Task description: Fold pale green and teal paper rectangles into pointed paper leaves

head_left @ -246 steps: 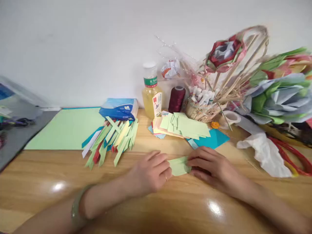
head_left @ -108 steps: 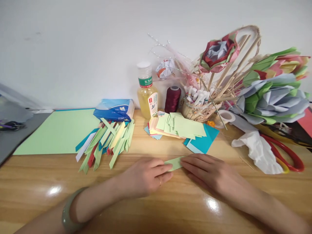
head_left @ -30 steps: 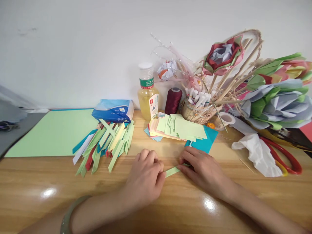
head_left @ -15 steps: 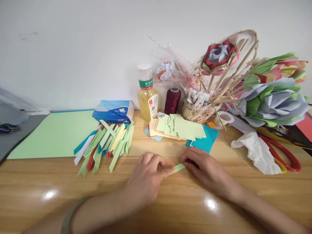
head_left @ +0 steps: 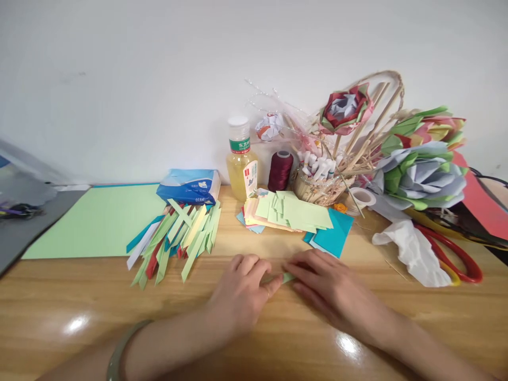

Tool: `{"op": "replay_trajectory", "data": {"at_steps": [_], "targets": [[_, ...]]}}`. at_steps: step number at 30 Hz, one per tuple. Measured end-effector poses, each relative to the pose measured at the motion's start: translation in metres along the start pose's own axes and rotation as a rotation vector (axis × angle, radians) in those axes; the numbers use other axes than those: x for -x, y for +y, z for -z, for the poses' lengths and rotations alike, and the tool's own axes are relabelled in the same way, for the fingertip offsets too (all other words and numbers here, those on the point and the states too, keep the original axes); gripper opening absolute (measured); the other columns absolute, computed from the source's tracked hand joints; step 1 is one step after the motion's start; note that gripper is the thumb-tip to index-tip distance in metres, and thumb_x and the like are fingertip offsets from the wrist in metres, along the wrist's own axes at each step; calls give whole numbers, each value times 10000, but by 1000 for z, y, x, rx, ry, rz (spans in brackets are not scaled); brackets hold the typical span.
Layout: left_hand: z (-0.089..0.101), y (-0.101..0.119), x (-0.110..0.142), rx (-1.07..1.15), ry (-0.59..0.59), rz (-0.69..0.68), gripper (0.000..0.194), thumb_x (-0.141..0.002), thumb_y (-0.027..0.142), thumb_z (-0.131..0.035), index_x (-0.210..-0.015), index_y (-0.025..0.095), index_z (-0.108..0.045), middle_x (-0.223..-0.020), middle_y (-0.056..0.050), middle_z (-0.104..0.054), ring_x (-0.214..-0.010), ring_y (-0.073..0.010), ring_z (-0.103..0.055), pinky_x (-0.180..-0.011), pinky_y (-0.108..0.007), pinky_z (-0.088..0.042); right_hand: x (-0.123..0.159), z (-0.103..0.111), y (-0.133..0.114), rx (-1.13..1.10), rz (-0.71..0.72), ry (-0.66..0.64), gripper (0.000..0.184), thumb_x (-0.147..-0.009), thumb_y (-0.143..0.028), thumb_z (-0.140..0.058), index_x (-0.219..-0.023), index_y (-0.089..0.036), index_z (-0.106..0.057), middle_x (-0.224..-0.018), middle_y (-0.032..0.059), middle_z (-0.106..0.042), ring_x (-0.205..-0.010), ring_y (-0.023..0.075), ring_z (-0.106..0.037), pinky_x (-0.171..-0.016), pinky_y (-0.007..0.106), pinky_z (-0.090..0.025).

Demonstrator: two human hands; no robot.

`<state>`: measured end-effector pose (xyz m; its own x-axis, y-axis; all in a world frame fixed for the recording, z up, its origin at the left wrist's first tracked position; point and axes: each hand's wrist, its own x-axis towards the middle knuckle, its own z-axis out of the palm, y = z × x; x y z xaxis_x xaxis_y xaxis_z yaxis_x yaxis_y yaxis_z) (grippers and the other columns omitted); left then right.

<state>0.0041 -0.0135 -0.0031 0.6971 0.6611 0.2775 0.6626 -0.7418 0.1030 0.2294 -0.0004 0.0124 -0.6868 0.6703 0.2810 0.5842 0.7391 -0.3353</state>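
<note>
Possibly the narrow green strip (head_left: 288, 277), flat on the worktop (head_left: 190, 333) near its front edge, could crease crookedly if the nearly closed fingers of the left hand (head_left: 242, 291) and right hand (head_left: 329, 283), pressing its two ends, pull unevenly.

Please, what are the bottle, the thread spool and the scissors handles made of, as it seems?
Bottle: probably clear plastic, glossy; yellowish contents show through, though glass is possible.
Thread spool: dark red thread, likely synthetic, from its soft sheen.
Scissors handles: apparently smooth red plastic, judging by even colour and highlights.
</note>
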Motion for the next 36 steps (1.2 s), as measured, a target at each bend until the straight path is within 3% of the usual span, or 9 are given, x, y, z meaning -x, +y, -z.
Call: {"op": "replay_trajectory", "data": {"at_steps": [5,10,14,18,22,27,31,36], "targets": [[1,-2,-4,98,140,0,164,-850,245,-555,-972,193,-651,-868,-37,-596,-795,-187,-498,-678,-334,-370,-4,-4,-1,154,132,-18,247,-961,-195,-377,-1030,-145,-610,-943,92,-634,-881,209,-558,-715,337,-471],[-9,-6,-8,-69,327,-103,175,-848,63,-521,-713,130,-610,-713,-28,-588,-710,-165,-498,-609,-301,-357,-7,-10,3,245,191,98,248,-946,-162,-404,-841,-156,-628,-772,43,-616,-705,158,-529,-602,282,-398],[-17,-9,-9,34,311,-86,211,-851,24,-488,-701,132,-590,-708,-38,-595,-719,-167,-521,-618,-296,-368,-7,-14,-2,235,169,113,232,-941,-199,-436,-811,-151,-622,-755,47,-613,-712,170,-536,-612,296,-378],[-11,-11,-13,181,240,-38,188,-868,72,-477,-751,146,-603,-775,-53,-629,-808,-189,-551,-717,-317,-424,-7,-18,-4,189,133,119,287,-933,-133,-388,-750,-159,-607,-730,55,-611,-692,165,-544,-602,291,-367],[0,-12,-17,433,180,113,163,-870,129,-466,-787,169,-601,-828,-51,-636,-868,-193,-569,-793,-327,-449,-5,-17,-3,45,-16,119,263,-920,-161,-368,-770,-170,-584,-765,61,-621,-708,167,-567,-618,280,-400],[6,-9,-24,819,171,408,106,-856,226,-491,-863,155,-569,-755,-41,-655,-714,-161,-616,-668,-270,-481,-3,-6,-5,-233,-273,97,268,-941,-232,-319,-758,-191,-510,-605,-6,-557,-515,123,-507,-501,237,-389],[11,0,-34,1062,175,558,201,-782,342,-566,-715,153,-554,-669,-31,-634,-647,-157,-602,-632,-259,-468,-3,1,-11,-506,-295,-14,327,-956,-362,-328,-737,-198,-505,-616,-8,-569,-555,121,-542,-536,226,-432],[19,23,-47,1264,134,618,295,-677,432,-663,-651,149,-580,-625,-20,-612,-619,-146,-569,-641,-259,-453,-1,1,-16,-818,-314,-116,438,-930,-531,-328,-789,-173,-537,-677,28,-632,-598,137,-605,-590,250,-488]]}}
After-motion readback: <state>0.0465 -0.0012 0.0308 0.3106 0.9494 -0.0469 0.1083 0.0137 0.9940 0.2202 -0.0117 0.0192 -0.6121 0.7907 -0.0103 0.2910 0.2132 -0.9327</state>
